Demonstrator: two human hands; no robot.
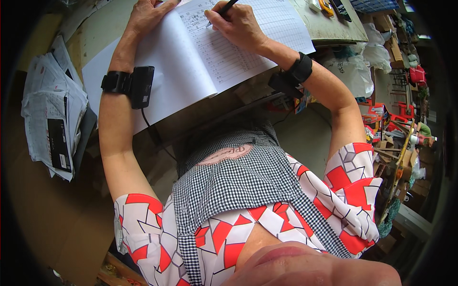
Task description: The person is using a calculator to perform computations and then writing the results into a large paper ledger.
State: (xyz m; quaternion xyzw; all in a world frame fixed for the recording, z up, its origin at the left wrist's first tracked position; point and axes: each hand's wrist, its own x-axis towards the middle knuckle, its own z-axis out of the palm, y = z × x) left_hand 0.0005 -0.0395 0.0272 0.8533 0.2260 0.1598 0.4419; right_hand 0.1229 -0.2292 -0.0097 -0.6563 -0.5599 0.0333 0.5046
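Note:
My right hand (241, 28) is closed around a dark pen (228, 6), its tip down on the lined page. That page belongs to an open notebook (257, 52) with handwriting and ruled columns. My left hand (150, 18) rests at the upper edge of the left-hand page, thumb stretched out; its fingertips are partly cut off by the picture's edge. The left page (164, 62) looks mostly blank and curls up toward the fold. A black device is strapped to each wrist, the left one (142, 87) and the right one (292, 76).
The notebook lies on a pale table (329, 21) and overhangs its near edge. At the left hangs or stands a stack of papers (55, 105). Yellow and black tools (327, 8) lie at the table's far right. Plastic bags (350, 71) and cluttered shelves (405, 119) fill the right side.

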